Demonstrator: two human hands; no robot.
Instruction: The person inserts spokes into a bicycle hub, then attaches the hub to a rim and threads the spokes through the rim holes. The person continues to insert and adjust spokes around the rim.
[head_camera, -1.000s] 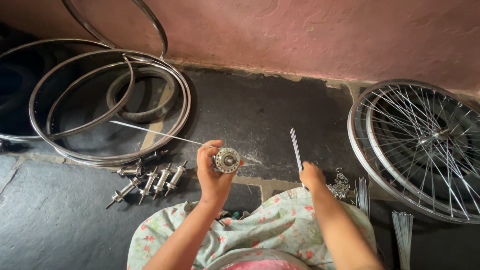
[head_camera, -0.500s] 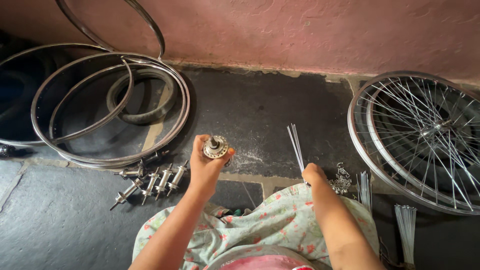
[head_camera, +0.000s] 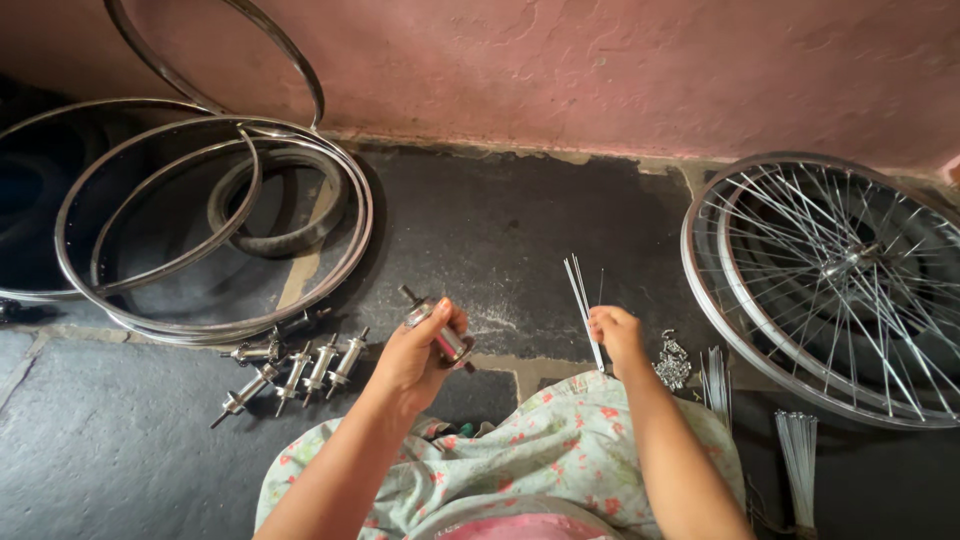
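Note:
My left hand (head_camera: 410, 360) grips a metal wheel hub (head_camera: 432, 328), lying sideways with its axle pointing up and left. My right hand (head_camera: 618, 338) pinches a few thin steel spokes (head_camera: 580, 295) that stand upright from its fingers. Both hands are above my lap, which is covered by a floral cloth (head_camera: 540, 450). On the floor just left of my left hand lies a row of several more hubs (head_camera: 300, 365).
Bare wheel rims (head_camera: 200, 230) and a rubber tyre (head_camera: 275, 200) lie at the left by the pink wall. A spoked wheel (head_camera: 830, 280) lies at the right. Spoke bundles (head_camera: 798, 450) and a pile of small nipples (head_camera: 672, 362) sit near my right knee.
My left hand has turned the hub from facing up to lying sideways and lowered it. A single spoke that stuck out from the hub is gone. My right hand still holds the spokes.

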